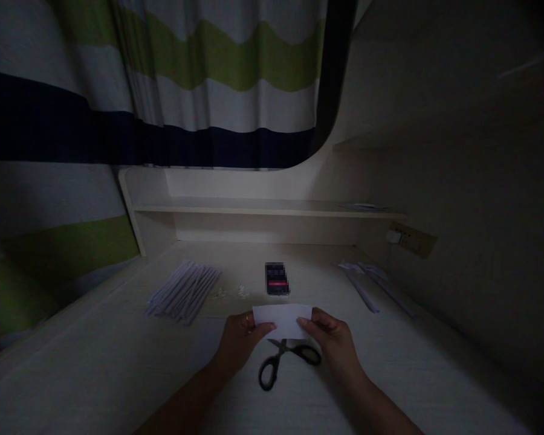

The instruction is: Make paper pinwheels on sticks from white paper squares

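A small white rectangle of paper is held up between my two hands, its face toward me. My left hand pinches its left end, thumb in front and fingers behind; a ring shows on one finger. On the opposite end my right hand grips in the same way. Below the paper a pair of scissors with black handles lies spread on the desk, its blades partly hidden by the paper. Left of the scissors, a flat pale sheet rests partly behind my left hand.
A pile of thin rolled paper sticks lies at left, with small white scraps beside it. A phone sits beyond the paper. More sticks lie at right. Around the desk are a shelf, a curtain and a wall socket.
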A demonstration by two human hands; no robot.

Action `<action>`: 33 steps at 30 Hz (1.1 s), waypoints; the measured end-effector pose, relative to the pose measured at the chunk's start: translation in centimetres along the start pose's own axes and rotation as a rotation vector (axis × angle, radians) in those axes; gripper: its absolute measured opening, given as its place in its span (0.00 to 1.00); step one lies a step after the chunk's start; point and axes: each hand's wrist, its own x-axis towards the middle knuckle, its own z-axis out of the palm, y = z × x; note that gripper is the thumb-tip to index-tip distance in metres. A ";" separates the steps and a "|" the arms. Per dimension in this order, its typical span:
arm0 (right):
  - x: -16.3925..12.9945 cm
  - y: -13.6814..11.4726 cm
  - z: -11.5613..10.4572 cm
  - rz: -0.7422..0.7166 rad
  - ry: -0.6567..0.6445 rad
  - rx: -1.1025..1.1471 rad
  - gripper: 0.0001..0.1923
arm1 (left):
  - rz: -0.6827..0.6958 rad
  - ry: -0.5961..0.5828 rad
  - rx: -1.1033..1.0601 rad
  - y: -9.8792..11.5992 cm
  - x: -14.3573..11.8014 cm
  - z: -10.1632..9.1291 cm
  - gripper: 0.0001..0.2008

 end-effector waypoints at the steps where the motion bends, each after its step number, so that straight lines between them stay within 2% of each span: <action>1: 0.0 -0.2 0.0 -0.001 0.005 -0.016 0.11 | 0.008 0.007 0.027 0.2 -0.1 0.0 0.06; 5: -0.1 -0.3 -0.1 0.011 0.029 -0.032 0.10 | 0.027 0.015 0.071 0.3 -0.2 0.0 0.06; 12: -0.1 -0.4 -0.2 -0.048 -0.007 -0.080 0.10 | 0.076 0.043 0.091 -0.2 -0.1 -0.2 0.06; 14: -0.1 -0.5 -0.2 -0.053 -0.017 -0.085 0.10 | 0.059 -0.005 0.063 -0.3 -0.1 -0.2 0.07; 18: -0.1 -0.5 0.0 -0.043 -0.023 -0.066 0.12 | 0.024 -0.196 -0.010 -0.9 0.0 0.0 0.09; 21: 0.2 -0.2 -0.1 -0.027 -0.004 -0.114 0.14 | 0.000 -0.190 0.015 -1.7 0.5 -0.1 0.09; 22: 0.4 0.0 -0.3 -0.040 0.009 -0.166 0.15 | -0.011 -0.149 0.021 -2.0 0.8 -0.3 0.10; 24: 0.6 0.3 -0.6 -0.086 0.001 -0.372 0.16 | -0.020 0.005 0.030 -2.5 1.5 -0.8 0.12; 26: 0.8 0.6 -0.9 -0.120 -0.099 -0.717 0.15 | -0.022 0.147 0.014 -2.8 2.2 -1.4 0.13; 28: 0.7 0.8 -1.0 -0.108 -0.292 -1.078 0.11 | -0.038 0.207 -0.003 -3.1 2.7 -2.0 0.15; 30: 0.4 0.9 -0.9 -0.084 -0.455 -1.339 0.08 | -0.076 0.230 -0.041 -3.5 3.0 -2.5 0.16; 33: 0.0 0.9 -0.7 -0.048 -0.520 -1.520 0.10 | -0.121 0.238 -0.128 -3.9 3.0 -2.6 0.15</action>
